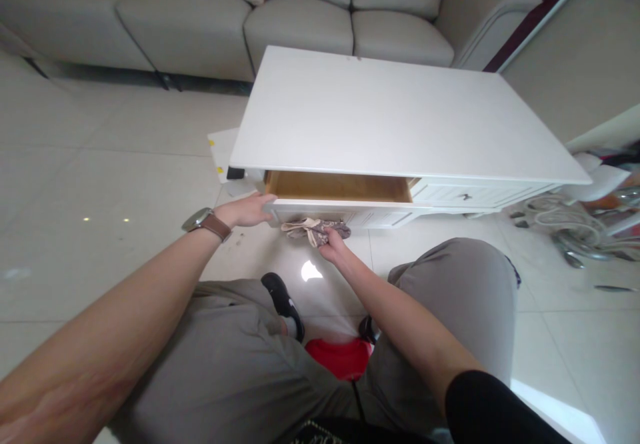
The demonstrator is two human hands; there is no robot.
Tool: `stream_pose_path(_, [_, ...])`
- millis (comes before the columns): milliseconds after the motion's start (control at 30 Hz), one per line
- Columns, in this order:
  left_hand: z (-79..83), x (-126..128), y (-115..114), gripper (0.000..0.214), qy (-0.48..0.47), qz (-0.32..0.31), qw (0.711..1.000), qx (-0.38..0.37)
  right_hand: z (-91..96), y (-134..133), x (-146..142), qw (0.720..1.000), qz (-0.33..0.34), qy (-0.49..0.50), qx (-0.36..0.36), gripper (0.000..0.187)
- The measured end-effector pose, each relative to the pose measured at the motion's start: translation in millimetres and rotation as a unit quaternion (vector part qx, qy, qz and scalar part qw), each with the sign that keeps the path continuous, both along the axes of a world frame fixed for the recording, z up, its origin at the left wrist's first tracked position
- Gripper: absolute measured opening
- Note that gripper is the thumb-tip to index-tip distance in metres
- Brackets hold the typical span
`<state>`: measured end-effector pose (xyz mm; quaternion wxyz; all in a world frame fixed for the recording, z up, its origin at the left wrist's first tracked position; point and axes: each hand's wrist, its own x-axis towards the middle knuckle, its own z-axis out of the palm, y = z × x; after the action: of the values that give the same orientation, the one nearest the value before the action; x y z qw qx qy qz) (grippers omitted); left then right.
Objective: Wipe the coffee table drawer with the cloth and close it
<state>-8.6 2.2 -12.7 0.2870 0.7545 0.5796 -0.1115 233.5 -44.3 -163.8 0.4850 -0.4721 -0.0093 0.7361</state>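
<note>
A white coffee table stands before me with its left drawer pulled partly out, showing a bare wooden inside. At the left end of the drawer front is my left hand, thumb near the top edge and fingers closed around the corner. A folded brown-and-cream patterned cloth is gripped in my right hand. The cloth lies against or just in front of the drawer face; whether it touches I cannot tell. My right hand's fingers are partly hidden by the cloth.
Behind the table runs a grey sofa. To the right, cables and hoses lie on the tiled floor by the wall. A white board pokes out at the table's left. Something red sits between my legs.
</note>
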Motion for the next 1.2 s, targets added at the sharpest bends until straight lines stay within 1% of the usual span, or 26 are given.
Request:
stream_pose_path(100, [1.8, 1, -1, 0.089, 0.002, 0.001, 1.0, 0.001, 19.7, 2, -11, 0.999, 0.018, 0.03, -0.03, 0.009])
stream_pose_path(167, [2.7, 2, -1, 0.091, 0.002, 0.001, 1.0, 0.001, 34.8, 5, -14, 0.999, -0.011, 0.033, -0.041, 0.009])
stream_pose_path(233, [2.9, 2, -1, 0.094, -0.001, -0.003, 1.0, 0.0, 49.7, 9, -12, 0.997, -0.055, 0.03, -0.05, 0.013])
stream_pose_path(300, [2.6, 2, 0, 0.096, 0.0, -0.002, 1.0, 0.003, 63.2, 14, -4, 0.994, -0.092, 0.019, -0.046, 0.016])
stream_pose_path(400, [2.9, 2, 0, 0.092, 0.004, -0.003, 1.0, 0.002, 79.1, 21, 16, 0.992, -0.126, -0.007, -0.015, 0.013])
stream_pose_path(567, [6.8, 5, 0, 0.082, 0.008, -0.013, 1.0, 0.004, 96.4, 27, 47, 0.981, -0.191, -0.026, 0.02, 0.012])
stream_pose_path(667, [8.1, 7, 1, 0.079, 0.011, -0.015, 1.0, 0.01, 103.0, 24, 53, 0.981, -0.185, -0.049, 0.026, 0.008])
stream_pose_path(733, [9.0, 8, 2, 0.075, 0.011, -0.014, 1.0, 0.012, 106.8, 21, 52, 0.985, -0.157, -0.064, 0.027, 0.006])
stream_pose_path(800, [11.6, 11, 1, 0.074, 0.012, 0.003, 1.0, 0.028, 110.9, 19, 49, 0.989, -0.127, -0.068, 0.025, 0.006])
stream_pose_path(867, [15.9, 19, -3, 0.077, 0.003, 0.036, 0.997, 0.069, 116.2, 18, 44, 0.991, -0.116, -0.065, 0.013, 0.008])
stream_pose_path(933, [20.7, 34, -10, 0.088, -0.037, 0.042, 0.99, 0.13, 122.9, 18, 38, 0.992, -0.112, -0.061, -0.005, 0.01])
stream_pose_path(967, [22.7, 43, -14, 0.094, -0.069, 0.026, 0.984, 0.161, 126.6, 18, 35, 0.992, -0.107, -0.06, -0.012, 0.011])
stream_pose_path(1033, [25.1, 65, -23, 0.102, -0.132, -0.034, 0.967, 0.216, 134.4, 18, 30, 0.995, -0.085, -0.058, -0.016, 0.011])
stream_pose_path(1100, [25.9, 88, -30, 0.097, -0.156, -0.079, 0.954, 0.244, 142.5, 19, 26, 0.996, -0.063, -0.061, -0.014, 0.01])
stream_pose_path(1167, [26.8, 107, -32, 0.085, -0.153, -0.094, 0.953, 0.244, 150.7, 20, 24, 0.996, -0.05, -0.067, -0.014, 0.01])
stream_pose_path(1200, [27.6, 115, -31, 0.075, -0.147, -0.095, 0.955, 0.24, 155.0, 20, 24, 0.997, -0.045, -0.067, -0.012, 0.01])
